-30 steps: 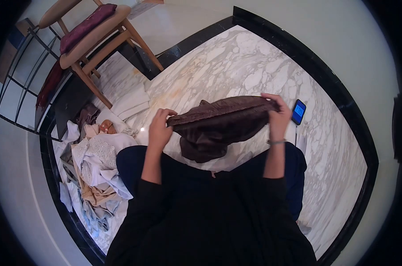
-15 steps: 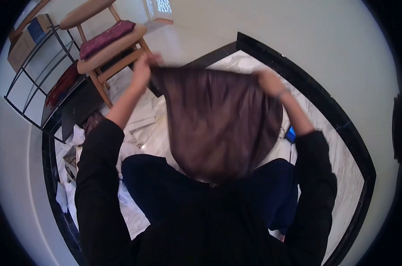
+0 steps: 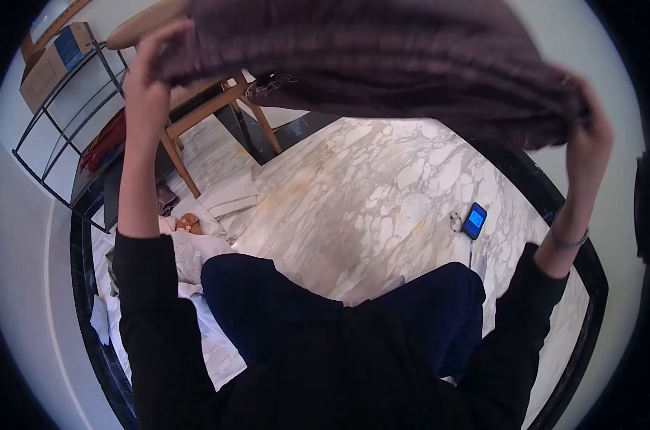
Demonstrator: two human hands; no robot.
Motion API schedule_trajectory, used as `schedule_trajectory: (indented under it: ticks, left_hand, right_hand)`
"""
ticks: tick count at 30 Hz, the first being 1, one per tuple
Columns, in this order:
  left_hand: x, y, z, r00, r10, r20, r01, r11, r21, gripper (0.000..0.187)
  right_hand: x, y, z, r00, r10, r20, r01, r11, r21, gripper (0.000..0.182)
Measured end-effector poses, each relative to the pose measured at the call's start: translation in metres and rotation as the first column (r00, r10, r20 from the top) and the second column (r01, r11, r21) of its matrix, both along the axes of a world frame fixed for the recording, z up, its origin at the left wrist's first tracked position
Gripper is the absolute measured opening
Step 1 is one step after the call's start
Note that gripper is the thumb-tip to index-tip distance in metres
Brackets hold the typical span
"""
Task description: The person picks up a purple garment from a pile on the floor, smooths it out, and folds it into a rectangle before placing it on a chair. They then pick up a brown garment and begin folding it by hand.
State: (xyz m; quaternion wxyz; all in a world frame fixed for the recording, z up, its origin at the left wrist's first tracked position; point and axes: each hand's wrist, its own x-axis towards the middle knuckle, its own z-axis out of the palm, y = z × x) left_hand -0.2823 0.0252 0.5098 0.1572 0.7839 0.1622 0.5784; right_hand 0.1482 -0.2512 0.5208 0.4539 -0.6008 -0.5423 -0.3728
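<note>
A dark brown-purple cloth [image 3: 368, 64] with a gathered edge is stretched across the top of the view, held up in the air. At its left end, my left hand [image 3: 153, 72] grips the edge, fingers wrapped round it. The right end is in my right hand [image 3: 586, 115], whose fingers close on the gathered edge. Between the hands the cloth's lower side sags over the marble floor. Its upper part runs out of view.
A phone [image 3: 474, 221] with a lit blue screen lies on the marble floor [image 3: 339, 193]. At the left are a wooden chair [image 3: 217, 107], partly covered by the cloth, a metal rack [image 3: 67, 129] with boxes [image 3: 49, 72], and pale cloths [image 3: 196, 254].
Both hands have risen and moved farther apart. The cloth, which hung down over my lap, is now lifted and spread wide, uncovering the floor and the phone.
</note>
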Motion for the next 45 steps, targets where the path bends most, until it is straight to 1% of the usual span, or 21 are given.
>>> schedule_trajectory:
  ticks: [1,3,5,8,10,13,16,17,18,20,22,24,25,27,28,30,32,34,37,40,45]
  left_hand:
    - [-0.007,-0.01,-0.014,0.992,-0.07,-0.104,0.05,0.981,-0.187,0.068]
    - [-0.029,-0.023,-0.044,0.888,-0.199,-0.414,0.021,0.918,-0.396,0.069]
    - [-0.063,-0.017,-0.076,0.593,-0.411,-0.692,-0.05,0.839,-0.541,0.066]
    - [-0.082,-0.039,-0.09,0.309,-0.697,-0.648,-0.082,0.659,-0.748,0.054]
    - [-0.089,-0.043,-0.08,0.133,-0.809,-0.572,0.119,0.586,-0.801,0.043]
    - [-0.093,-0.032,-0.065,0.223,-0.883,-0.413,0.111,0.444,-0.889,0.028]
    - [-0.059,-0.019,-0.077,0.509,-0.81,-0.292,0.101,0.394,-0.914,0.039]
    - [-0.036,-0.014,-0.086,0.625,-0.76,0.18,0.284,0.007,-0.959,0.056]
    - [-0.012,0.001,-0.097,0.576,-0.774,0.262,0.366,-0.042,-0.93,0.053]
    - [0.026,0.05,-0.142,0.884,-0.436,0.167,0.212,0.058,-0.976,0.036]
    - [0.055,0.104,-0.146,0.98,-0.198,-0.036,0.034,0.34,-0.94,0.035]
    - [0.077,0.136,-0.1,0.985,0.017,0.171,0.1,0.752,-0.651,0.032]
    - [0.079,0.134,-0.064,0.982,0.085,0.168,-0.014,0.923,-0.384,0.031]
    - [0.075,0.098,0.001,0.931,0.272,0.244,-0.339,0.892,0.3,0.031]
    - [0.07,0.064,0.024,0.871,0.353,0.342,-0.491,0.624,0.608,0.032]
    - [0.048,0.034,0.05,0.934,0.237,0.267,-0.353,0.72,0.597,0.036]
    - [0.054,0.0,0.043,0.891,-0.02,0.454,-0.326,0.666,0.67,0.035]
    - [0.041,-0.008,0.02,0.885,0.024,0.466,-0.334,0.731,0.596,0.034]
    - [0.036,-0.011,-0.031,0.9,0.092,0.426,-0.315,0.813,0.49,0.035]
    - [0.034,0.003,-0.107,0.947,0.086,0.311,-0.121,0.988,0.097,0.041]
    - [0.047,0.018,-0.233,0.978,0.146,0.15,-0.061,0.883,-0.465,0.05]
  right_hand:
    - [-0.016,-0.006,-0.012,0.978,0.05,-0.201,-0.088,0.979,-0.186,0.033]
    - [-0.023,-0.011,-0.043,0.981,0.141,-0.132,-0.178,0.927,-0.33,0.04]
    - [-0.027,-0.018,-0.077,0.965,0.098,-0.244,-0.194,0.894,-0.404,0.042]
    - [-0.009,-0.05,-0.103,0.864,0.201,-0.462,-0.467,0.665,-0.583,0.029]
    - [-0.015,-0.076,-0.084,0.759,0.103,-0.642,-0.628,0.373,-0.683,0.018]
    - [0.013,-0.091,-0.088,0.293,0.327,-0.898,-0.956,0.106,-0.274,0.013]
    - [0.027,-0.053,-0.113,0.367,0.281,-0.887,-0.92,0.251,-0.301,0.02]
    - [0.027,-0.028,-0.121,0.392,0.224,-0.892,-0.895,0.319,-0.313,0.026]
    - [0.02,0.007,-0.13,0.217,0.148,-0.965,-0.929,0.334,-0.158,0.032]
    - [0.021,0.075,-0.143,0.125,0.013,-0.992,-0.928,0.356,-0.112,0.033]
    - [0.072,0.148,-0.143,0.721,0.078,-0.689,-0.649,0.423,-0.632,0.031]
    - [0.089,0.185,-0.097,0.982,0.074,-0.172,-0.159,0.814,-0.559,0.031]
    - [0.066,0.178,-0.059,0.992,0.109,-0.063,-0.123,0.945,-0.304,0.034]
    - [0.047,0.16,0.011,0.962,0.25,0.113,-0.254,0.967,0.025,0.031]
    - [0.022,0.139,0.042,0.953,0.265,0.145,-0.284,0.949,0.133,0.03]
    - [0.049,0.11,0.067,0.921,0.267,0.282,-0.344,0.898,0.275,0.031]
    - [0.019,0.079,0.059,0.894,0.427,0.138,-0.445,0.808,0.385,0.03]
    - [-0.017,0.054,0.036,0.809,0.587,0.037,-0.519,0.682,0.515,0.031]
    - [0.019,0.041,-0.031,0.817,0.547,-0.183,-0.469,0.814,0.342,0.031]
    - [0.015,0.053,-0.102,0.746,0.55,-0.376,-0.518,0.834,0.192,0.027]
    - [0.027,0.082,-0.236,0.63,0.469,-0.62,-0.569,0.821,0.043,0.027]
